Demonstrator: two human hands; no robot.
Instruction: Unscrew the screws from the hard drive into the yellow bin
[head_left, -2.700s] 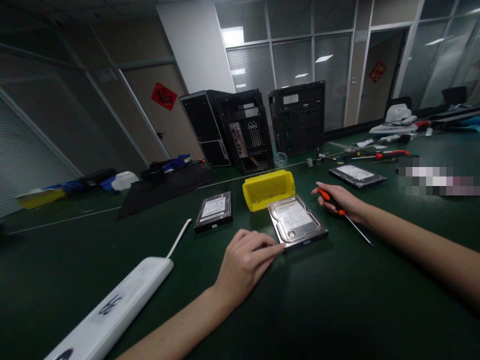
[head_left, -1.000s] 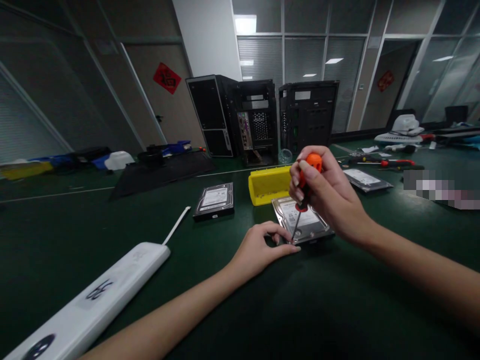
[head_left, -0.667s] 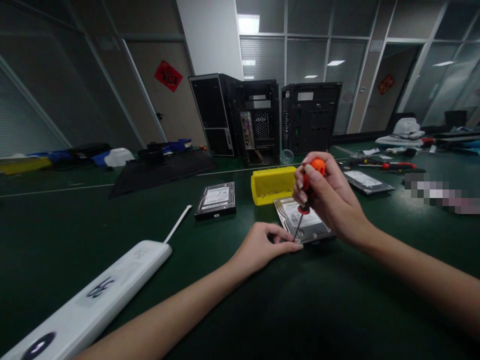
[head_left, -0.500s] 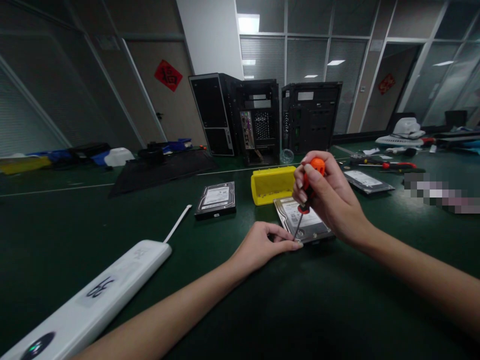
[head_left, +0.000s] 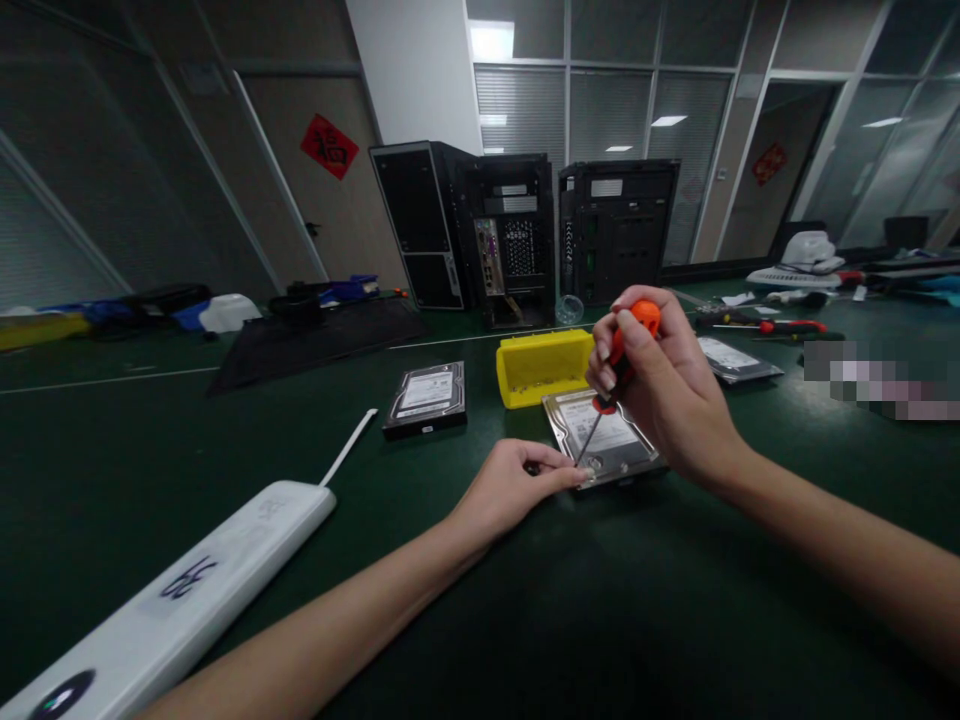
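At the middle of the bench [head_left: 525, 620], the right hand [head_left: 667, 385] has its fingers wrapped around the orange-and-black handle of a screwdriver [head_left: 604, 405], its shaft slanting down and left toward the near left corner of a hard disk drive [head_left: 615, 435]. The left hand [head_left: 510, 488] has thumb and forefinger at that same corner, the tip of the shaft beside them; I cannot tell whether they pinch the drive or merely rest against it. The drive lies flat, label up. Just beyond it stands a yellow bin [head_left: 544, 352] with small metal bits inside, too small to make out. A second hard drive [head_left: 426, 397] lies to the left of the bin, and a third hard drive [head_left: 739, 362] lies to the right, partly behind the right hand. Near left is a long white device [head_left: 225, 570] with a handwritten label. Farther right are red-handled pliers [head_left: 791, 327]; at the far side, behind a small clear cup [head_left: 570, 309], stand black computer cases [head_left: 619, 230], and a black mat [head_left: 322, 340] lies far left.
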